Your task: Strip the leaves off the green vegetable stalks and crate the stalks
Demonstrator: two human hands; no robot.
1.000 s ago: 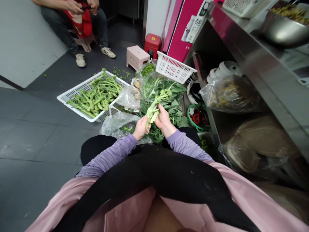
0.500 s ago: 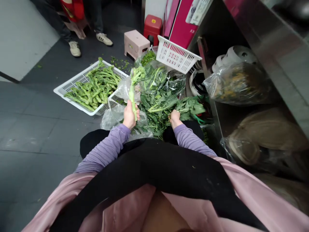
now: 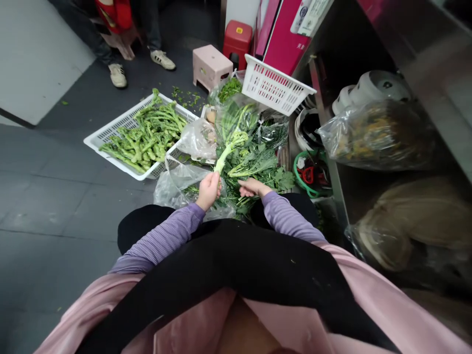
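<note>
1. My left hand (image 3: 208, 190) was curled tight around the pale base of a green stalk (image 3: 225, 153), which slanted up and to the right, its leafy tip over the heap.
2. My right hand (image 3: 252, 187) lay loose and flat just beside it, fingers (image 3: 243, 182) stretched toward the left, gripping nothing, resting on the leafy greens (image 3: 258, 164).
3. Those greens sat piled on the floor in front of my knees, partly on clear plastic bags (image 3: 177, 182).
4. Off to the left, a white basket (image 3: 110, 135) held trimmed stalks (image 3: 147, 137).
5. Beyond the heap, a second white basket (image 3: 275, 88) tilted against a pink box (image 3: 283, 34), with a pink stool (image 3: 210, 66) and a red stool (image 3: 238, 42) nearby.
6. Another person's shoes (image 3: 118, 76) stood at the far left.
</note>
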